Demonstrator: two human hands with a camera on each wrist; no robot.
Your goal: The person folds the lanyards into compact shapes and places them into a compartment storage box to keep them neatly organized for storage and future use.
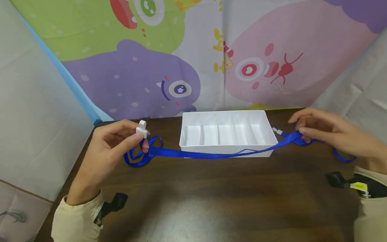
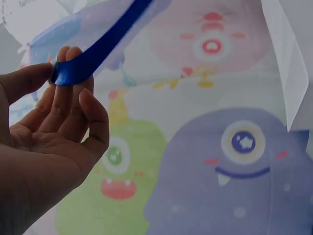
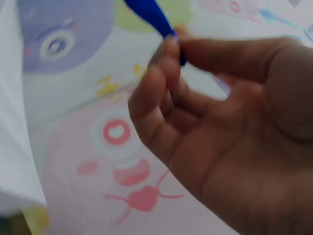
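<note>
A blue lanyard [image 1: 193, 154] stretches between both hands above the dark table, passing across the front of a white divided box [image 1: 226, 151]. My left hand [image 1: 104, 144] pinches the lanyard's white plastic clip [image 1: 141, 130] between thumb and fingers. In the left wrist view, the blue strap [image 2: 73, 71] runs over the fingers of that hand. My right hand [image 1: 329, 129] pinches the strap between thumb and fingertips, with the other fingers curled below in the right wrist view. The box has several narrow compartments.
Blue strap loops [image 1: 137, 164] lie by the left hand. More blue strap [image 1: 344, 158] hangs or lies under the right hand; a white clip [image 1: 277, 131] shows beside the box. A cartoon-printed cloth [image 1: 136, 80] stands behind the table [image 1: 211, 195].
</note>
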